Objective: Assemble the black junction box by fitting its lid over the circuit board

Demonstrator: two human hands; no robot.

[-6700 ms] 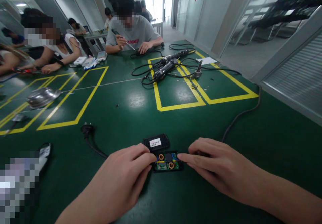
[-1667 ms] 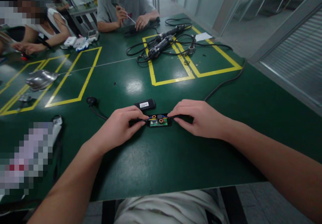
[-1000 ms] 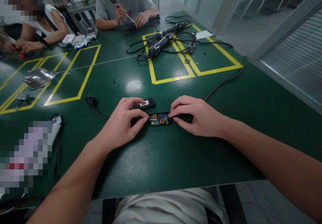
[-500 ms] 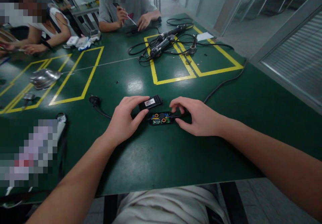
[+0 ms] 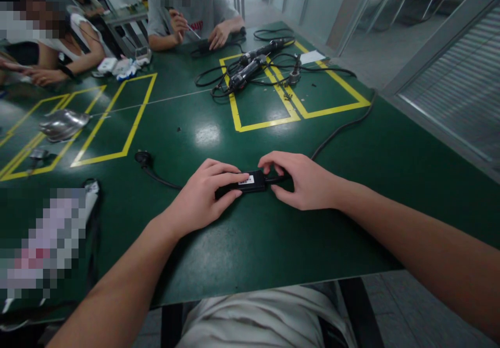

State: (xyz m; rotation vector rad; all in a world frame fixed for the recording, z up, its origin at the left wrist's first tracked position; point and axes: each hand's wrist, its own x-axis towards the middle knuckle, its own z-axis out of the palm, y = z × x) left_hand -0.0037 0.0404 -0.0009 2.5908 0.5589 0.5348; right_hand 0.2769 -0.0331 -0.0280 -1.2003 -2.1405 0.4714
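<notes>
A black plastic cover (image 5: 255, 182) with a white label lies over the spot where the circuit board is now hidden. My left hand (image 5: 207, 194) grips the cover's left part, fingers along the top and far side, thumb on the near side. At the case's right end my right hand (image 5: 300, 181) arches over the black cable (image 5: 270, 180), its thumb and fingers apart with a gap between them. The cable leaves the case on both sides; its plug (image 5: 143, 158) rests on the table to the left.
Two electric screwdrivers (image 5: 246, 73) with tangled cords lie in yellow-taped areas, near small screws (image 5: 288, 97). A shiny metal part (image 5: 64, 124) sits at the left. One co-worker (image 5: 195, 14) across the green table (image 5: 203, 254) holds a thin tool; another person sits further left.
My left hand has brought the cover from behind the open case onto it, hiding the circuit board. My right hand stays by the cable. The view has shifted slightly.
</notes>
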